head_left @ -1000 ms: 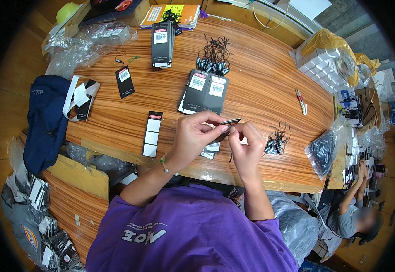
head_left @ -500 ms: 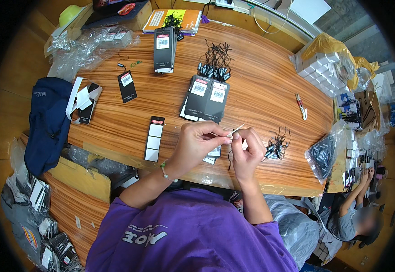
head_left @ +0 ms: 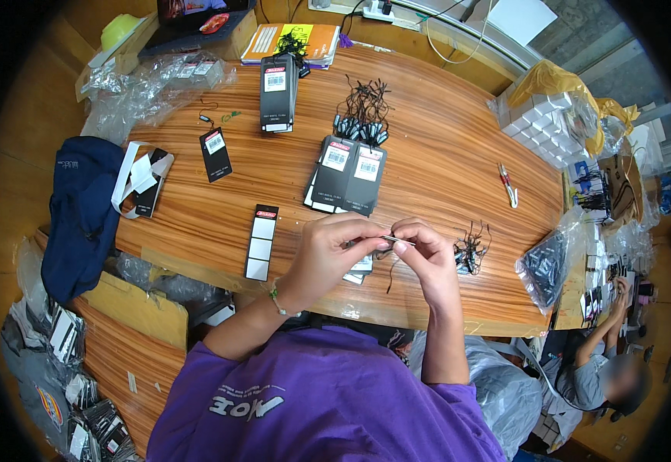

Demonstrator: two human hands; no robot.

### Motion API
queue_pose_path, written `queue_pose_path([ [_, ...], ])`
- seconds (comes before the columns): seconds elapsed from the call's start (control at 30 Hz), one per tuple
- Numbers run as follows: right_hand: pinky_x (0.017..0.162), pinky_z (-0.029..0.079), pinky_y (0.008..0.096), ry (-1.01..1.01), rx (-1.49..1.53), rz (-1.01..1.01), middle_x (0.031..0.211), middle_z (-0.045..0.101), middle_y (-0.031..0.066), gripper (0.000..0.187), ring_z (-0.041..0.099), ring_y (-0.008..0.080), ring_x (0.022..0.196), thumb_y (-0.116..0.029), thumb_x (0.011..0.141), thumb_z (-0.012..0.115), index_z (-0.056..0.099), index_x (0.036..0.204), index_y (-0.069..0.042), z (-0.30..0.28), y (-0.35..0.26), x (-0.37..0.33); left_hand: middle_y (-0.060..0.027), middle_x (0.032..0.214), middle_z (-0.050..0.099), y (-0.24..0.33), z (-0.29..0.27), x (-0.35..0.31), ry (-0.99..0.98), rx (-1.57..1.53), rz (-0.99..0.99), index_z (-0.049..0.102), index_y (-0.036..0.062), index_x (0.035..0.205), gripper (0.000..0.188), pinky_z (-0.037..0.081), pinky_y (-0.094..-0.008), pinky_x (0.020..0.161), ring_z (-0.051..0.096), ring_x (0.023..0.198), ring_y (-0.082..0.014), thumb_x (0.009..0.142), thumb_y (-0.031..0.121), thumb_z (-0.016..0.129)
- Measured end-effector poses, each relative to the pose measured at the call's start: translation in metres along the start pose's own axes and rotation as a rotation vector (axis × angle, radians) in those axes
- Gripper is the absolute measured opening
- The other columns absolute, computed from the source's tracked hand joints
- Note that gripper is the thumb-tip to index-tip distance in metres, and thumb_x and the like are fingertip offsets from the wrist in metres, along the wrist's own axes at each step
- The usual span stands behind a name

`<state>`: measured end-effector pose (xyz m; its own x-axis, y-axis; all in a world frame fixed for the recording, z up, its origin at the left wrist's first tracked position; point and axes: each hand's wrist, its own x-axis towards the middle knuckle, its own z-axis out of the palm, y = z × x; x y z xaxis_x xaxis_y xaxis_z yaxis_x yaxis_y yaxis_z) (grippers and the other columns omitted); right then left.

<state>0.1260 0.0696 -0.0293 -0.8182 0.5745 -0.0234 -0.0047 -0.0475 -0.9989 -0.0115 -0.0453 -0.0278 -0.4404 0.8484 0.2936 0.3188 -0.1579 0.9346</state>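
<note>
Table [head_left: 459,154]: one, wood-grain. Left hand [head_left: 332,250] and right hand [head_left: 432,259]: above its near side, fingertips pinching. Adjacent dark tag stacks [head_left: 357,183]: two, each topped by one white barcode label. Tag strip [head_left: 260,245]: one, three white panels. Thin card [head_left: 398,239]: one, edge-on, held between both hands.

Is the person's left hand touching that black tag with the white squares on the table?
Apart. The head view shows a strip of tabletop between the left hand and the black tag.
</note>
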Motion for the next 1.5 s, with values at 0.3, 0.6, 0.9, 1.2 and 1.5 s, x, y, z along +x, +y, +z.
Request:
queue_pose_path([
  [0.3, 0.073, 0.041, 0.0277, 0.093, 0.628, -0.076, 0.085, 0.054, 0.0070, 0.005, 0.051, 0.0155, 0.079, -0.008, 0.086, 0.053, 0.055, 0.085, -0.004, -0.004, -0.002, 0.002, -0.0079, 0.081, 0.065, 0.000, -0.002, -0.005, -0.090, 0.213, 0.317, 0.067, 0.0024, 0.086, 0.015, 0.049, -0.0263, 0.062, 0.063, 0.074, -0.0201, 0.071, 0.005, 0.069],
  [0.6, 0.058, 0.036, 0.0306, 0.031, 0.603, -0.286, 0.061, 0.047, 0.0058, 0.015, 0.044, 0.0148, 0.055, -0.019, 0.090, 0.053, 0.046, 0.088, -0.005, 0.007, -0.030, -0.003, -0.0077, 0.088, 0.063, -0.008, -0.040, -0.014, -0.140, 0.204, 0.089, 0.066, 0.0037, 0.095, 0.027, 0.047, -0.0285, 0.075, 0.059, 0.083, -0.0198, 0.070, 0.011, 0.071],
  [0.9, 0.060, 0.039, 0.0297, 0.080, 0.468, -0.254, 0.063, 0.051, 0.0059, 0.012, 0.048, 0.0136, 0.058, -0.007, 0.085, 0.056, 0.048, 0.094, -0.004, -0.016, -0.032, -0.018, -0.0099, 0.111, 0.053, -0.056, -0.131, -0.034, -0.095, 0.624, -0.268, 0.057, 0.0067, 0.114, 0.051, 0.038, -0.0339, 0.093, 0.048, 0.106, -0.0264, 0.067, 0.020, 0.073],
  [1.2, 0.064, 0.041, 0.0284, 0.229, 0.332, -0.228, 0.069, 0.052, 0.0061, 0.018, 0.049, 0.0136, 0.065, -0.001, 0.083, 0.052, 0.049, 0.101, -0.002, -0.031, -0.026, -0.021, -0.0080, 0.112, 0.052, -0.059, -0.129, -0.034, -0.031, 0.560, -0.215, 0.059, 0.0073, 0.112, 0.053, 0.038, -0.0346, 0.094, 0.047, 0.109, -0.0259, 0.063, 0.018, 0.076],
  [1.5, 0.065, 0.042, 0.0265, 0.246, 0.337, -0.195, 0.073, 0.054, 0.0056, 0.018, 0.051, 0.0132, 0.067, 0.002, 0.083, 0.051, 0.049, 0.101, -0.001, -0.025, -0.027, -0.018, -0.0082, 0.107, 0.056, -0.048, -0.128, -0.035, 0.046, 0.632, -0.173, 0.059, 0.0033, 0.108, 0.042, 0.044, -0.0323, 0.087, 0.054, 0.100, -0.0231, 0.069, 0.010, 0.072],
])
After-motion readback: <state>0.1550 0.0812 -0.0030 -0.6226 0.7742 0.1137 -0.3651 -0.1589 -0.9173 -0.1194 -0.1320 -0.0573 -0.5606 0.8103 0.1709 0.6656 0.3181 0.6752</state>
